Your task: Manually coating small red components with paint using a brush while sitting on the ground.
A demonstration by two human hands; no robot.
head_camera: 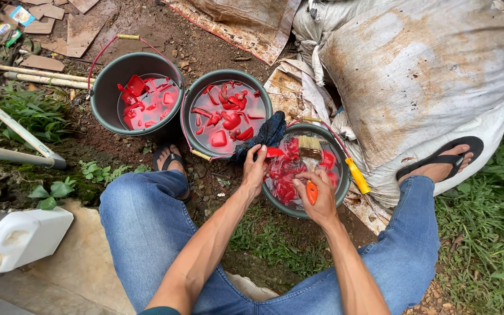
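Observation:
My right hand [321,195] grips the orange handle of a flat paintbrush [310,153], its bristles over the nearest grey bucket [342,188], which holds reddish water and several red plastic pieces. My left hand [255,170] holds one red plastic piece [273,152] at that bucket's left rim. A dark blue rag [265,134] hangs over the rim just above my left hand.
Two more grey buckets [108,87] [198,87] with red pieces in pinkish water stand to the left. A big dirty white sack [421,76] lies on the right. A screwdriver [358,178] with an orange handle rests beside the near bucket. A white jug [21,239] lies at the lower left.

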